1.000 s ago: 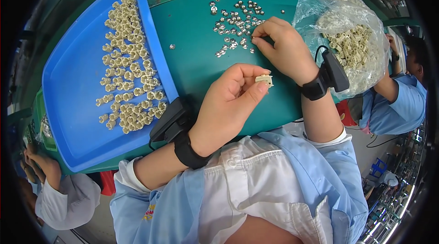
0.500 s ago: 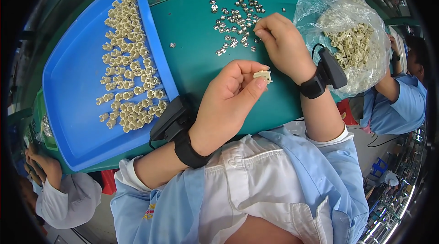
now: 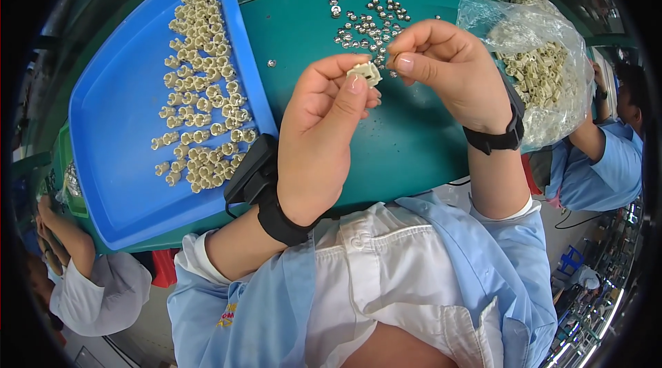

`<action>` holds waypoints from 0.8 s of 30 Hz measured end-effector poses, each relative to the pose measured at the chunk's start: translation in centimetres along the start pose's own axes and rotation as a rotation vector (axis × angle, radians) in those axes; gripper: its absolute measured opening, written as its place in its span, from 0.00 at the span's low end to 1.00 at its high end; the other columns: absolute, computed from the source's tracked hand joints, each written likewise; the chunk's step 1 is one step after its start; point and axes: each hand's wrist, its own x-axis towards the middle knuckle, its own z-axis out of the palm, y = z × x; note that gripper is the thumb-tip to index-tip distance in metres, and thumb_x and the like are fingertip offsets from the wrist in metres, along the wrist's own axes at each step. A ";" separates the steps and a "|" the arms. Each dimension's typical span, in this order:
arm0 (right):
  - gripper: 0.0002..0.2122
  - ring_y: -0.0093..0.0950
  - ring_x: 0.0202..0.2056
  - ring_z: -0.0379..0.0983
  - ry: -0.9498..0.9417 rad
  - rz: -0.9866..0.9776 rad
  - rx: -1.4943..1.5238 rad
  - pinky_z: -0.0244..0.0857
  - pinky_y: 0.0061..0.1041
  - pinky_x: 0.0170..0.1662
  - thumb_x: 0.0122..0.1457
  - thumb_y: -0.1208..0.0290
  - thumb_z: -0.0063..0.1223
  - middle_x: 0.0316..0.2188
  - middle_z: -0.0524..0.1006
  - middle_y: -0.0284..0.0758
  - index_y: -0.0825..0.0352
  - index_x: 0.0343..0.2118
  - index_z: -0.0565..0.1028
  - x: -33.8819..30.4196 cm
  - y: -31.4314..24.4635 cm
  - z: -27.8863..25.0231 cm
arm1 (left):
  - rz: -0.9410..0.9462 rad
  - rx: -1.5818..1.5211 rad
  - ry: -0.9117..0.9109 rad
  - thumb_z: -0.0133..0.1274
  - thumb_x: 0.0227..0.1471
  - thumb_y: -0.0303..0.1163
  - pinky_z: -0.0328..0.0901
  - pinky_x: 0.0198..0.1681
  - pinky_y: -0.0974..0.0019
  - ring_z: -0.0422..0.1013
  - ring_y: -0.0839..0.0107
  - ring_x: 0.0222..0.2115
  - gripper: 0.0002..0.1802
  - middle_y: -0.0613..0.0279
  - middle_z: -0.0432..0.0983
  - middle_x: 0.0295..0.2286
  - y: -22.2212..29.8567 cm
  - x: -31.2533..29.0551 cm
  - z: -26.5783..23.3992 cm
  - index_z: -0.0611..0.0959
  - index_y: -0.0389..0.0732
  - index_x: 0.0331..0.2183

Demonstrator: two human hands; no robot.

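Note:
Between the thumb and forefinger of my left hand (image 3: 318, 126) is a small cream plastic part (image 3: 367, 73) with a dark slot in its side. It is held up over the green tabletop (image 3: 407, 140). My right hand (image 3: 455, 71) is just to the right, its thumb and forefinger pinched together. Whatever is in that pinch is too small or hidden to name. Beyond both hands, many small shiny metal nuts (image 3: 369, 26) lie scattered on the table. The two hands are close but apart.
To the left, a blue tray (image 3: 110, 161) holds rows of cream plastic parts (image 3: 200, 68). At the right, a clear plastic bag (image 3: 483, 16) is open on more such parts (image 3: 541, 75). Other people sit at both sides, one with a blue sleeve (image 3: 600, 175).
My left hand has moved up and left, with the plastic part turned in its fingers. My right hand has drawn back from the nuts' edge, now pinched beside the part.

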 end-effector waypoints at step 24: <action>0.04 0.16 0.28 0.65 -0.125 0.095 0.381 0.57 0.14 0.31 0.54 0.74 0.49 0.27 0.72 0.28 0.67 0.32 0.68 -0.5 2.4 1.7 | 0.045 0.035 -0.027 0.43 0.55 0.28 0.61 0.40 0.76 0.66 0.79 0.34 0.11 0.64 0.70 0.33 -1.1 0.7 -0.5 0.69 0.38 0.41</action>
